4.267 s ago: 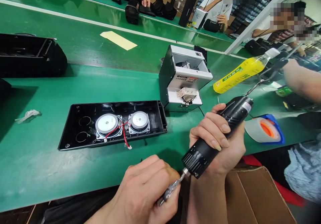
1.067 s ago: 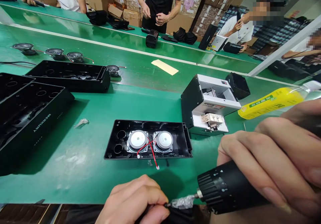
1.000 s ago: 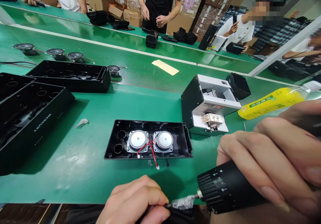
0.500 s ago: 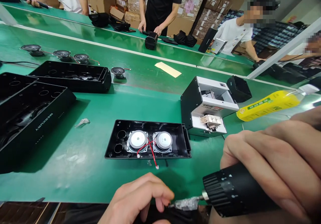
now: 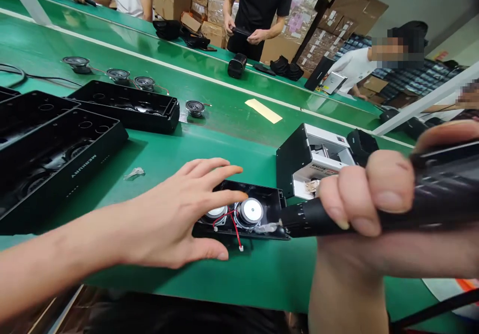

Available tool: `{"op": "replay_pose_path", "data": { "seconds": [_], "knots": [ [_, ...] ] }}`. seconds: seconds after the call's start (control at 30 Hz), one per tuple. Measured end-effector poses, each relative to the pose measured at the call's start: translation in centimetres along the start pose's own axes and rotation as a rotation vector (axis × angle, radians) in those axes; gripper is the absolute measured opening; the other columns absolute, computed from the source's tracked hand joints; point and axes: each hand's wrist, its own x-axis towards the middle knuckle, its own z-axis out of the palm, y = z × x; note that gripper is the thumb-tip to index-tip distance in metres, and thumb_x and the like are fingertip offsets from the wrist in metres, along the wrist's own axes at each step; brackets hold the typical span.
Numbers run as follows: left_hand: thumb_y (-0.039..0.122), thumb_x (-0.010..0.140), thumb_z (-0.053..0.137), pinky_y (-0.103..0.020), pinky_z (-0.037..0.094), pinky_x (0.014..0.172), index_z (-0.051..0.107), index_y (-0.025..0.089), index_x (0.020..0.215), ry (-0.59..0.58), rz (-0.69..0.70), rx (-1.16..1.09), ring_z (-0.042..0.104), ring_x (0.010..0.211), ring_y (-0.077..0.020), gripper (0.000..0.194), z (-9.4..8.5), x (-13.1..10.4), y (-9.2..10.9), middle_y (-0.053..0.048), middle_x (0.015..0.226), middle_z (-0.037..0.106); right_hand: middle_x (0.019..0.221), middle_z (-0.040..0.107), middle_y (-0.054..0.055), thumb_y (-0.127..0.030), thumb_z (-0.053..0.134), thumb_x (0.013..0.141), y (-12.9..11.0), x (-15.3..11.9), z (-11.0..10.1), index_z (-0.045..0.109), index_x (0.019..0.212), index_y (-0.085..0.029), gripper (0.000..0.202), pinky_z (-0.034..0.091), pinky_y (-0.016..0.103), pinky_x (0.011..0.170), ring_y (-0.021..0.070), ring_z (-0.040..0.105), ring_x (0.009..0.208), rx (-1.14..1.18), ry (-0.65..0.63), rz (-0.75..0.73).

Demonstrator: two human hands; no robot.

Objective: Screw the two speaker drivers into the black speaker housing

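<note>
A black speaker housing lies open side up on the green bench, with two round speaker drivers in it; the right driver shows in full. Red wires with small white plugs trail over its near edge. Over the left part of the housing my left hand is spread, fingers apart, holding nothing; it hides the left driver in part. My right hand is wrapped round a black electric screwdriver. Its bit, wrapped in clear plastic, points left over the housing's right part, close to the right driver.
A silver and black screw feeder stands right behind the housing. More open housings are at the left. Several loose drivers and a yellow paper strip lie farther back. Co-workers stand across the bench.
My left hand has moved from the screwdriver's tip up over the housing and opened. My right hand has raised the screwdriver, its bit now over the housing. A co-worker opposite has lifted a dark object.
</note>
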Motion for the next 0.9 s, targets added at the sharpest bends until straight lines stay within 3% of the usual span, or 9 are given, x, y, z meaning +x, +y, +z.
{"op": "replay_pose_path", "data": {
  "seconds": [0.1,0.2,0.4,0.57,0.7,0.83,0.9],
  "knots": [
    [0.066,0.082,0.081,-0.075,0.029,0.119,0.056,0.030,0.149,-0.155,0.048,0.001,0.028,0.155,-0.0468,0.079,1.0,1.6,-0.9,-0.019,0.169,0.032,0.066,0.061,-0.004,-0.047,0.065,0.101,1.8,-0.2,0.9,0.072,0.113,-0.025,0.026,0.038,0.024,0.038,0.0099,0.046,0.039,0.058,-0.033,-0.024],
    [0.061,0.081,0.083,-0.078,0.025,0.119,0.064,0.029,0.142,-0.225,0.080,-0.017,0.029,0.154,-0.0486,0.071,1.9,2.3,-1.1,-0.021,0.168,0.034,0.063,0.060,-0.004,-0.050,0.071,0.098,2.7,-0.5,1.2,0.074,0.109,-0.025,0.028,0.039,0.023,0.038,0.0098,0.044,0.038,0.046,0.005,-0.012],
    [0.045,0.088,0.081,-0.074,0.037,0.111,0.077,0.028,0.113,-0.171,0.149,-0.069,0.041,0.145,-0.0454,0.030,2.1,2.1,-1.6,-0.014,0.162,0.044,0.062,0.060,-0.007,-0.052,0.073,0.096,3.4,-0.7,1.2,0.073,0.112,-0.026,0.031,0.040,0.024,0.039,0.0097,0.041,0.037,-0.032,0.066,-0.019],
    [0.045,0.084,0.085,-0.069,0.039,0.110,0.074,0.024,0.097,-0.170,0.141,-0.132,0.040,0.146,-0.0431,0.027,2.1,1.5,-2.2,-0.010,0.162,0.045,0.062,0.059,-0.007,-0.050,0.070,0.098,4.0,-1.1,1.6,0.072,0.111,-0.026,0.027,0.039,0.026,0.041,0.0107,0.041,0.038,-0.080,0.053,-0.005],
    [0.043,0.086,0.083,-0.064,0.040,0.110,0.072,0.024,0.101,-0.202,0.165,-0.117,0.035,0.150,-0.0418,0.027,2.1,1.4,-2.6,-0.005,0.161,0.049,0.063,0.059,-0.006,-0.054,0.065,0.100,4.8,-1.2,1.4,0.072,0.114,-0.026,0.031,0.040,0.024,0.041,0.0108,0.043,0.041,-0.073,0.047,0.008],
    [0.040,0.092,0.074,-0.057,0.042,0.105,0.069,0.023,0.108,-0.170,0.188,-0.102,0.034,0.151,-0.0399,0.024,2.4,1.4,-2.6,-0.004,0.156,0.056,0.062,0.059,-0.005,-0.067,0.060,0.097,5.6,-1.0,0.7,0.073,0.117,-0.025,0.048,0.041,0.025,0.036,0.0117,0.042,0.038,-0.059,-0.114,-0.026],
    [0.040,0.094,0.071,-0.054,0.042,0.102,0.067,0.022,0.115,-0.156,0.189,-0.095,0.034,0.150,-0.0389,0.027,2.6,1.3,-2.5,-0.004,0.155,0.057,0.062,0.059,-0.005,-0.064,0.062,0.098,5.8,-1.1,0.8,0.072,0.117,-0.025,0.045,0.042,0.025,0.037,0.0115,0.042,0.038,-0.052,-0.086,-0.011]
  ]
}}
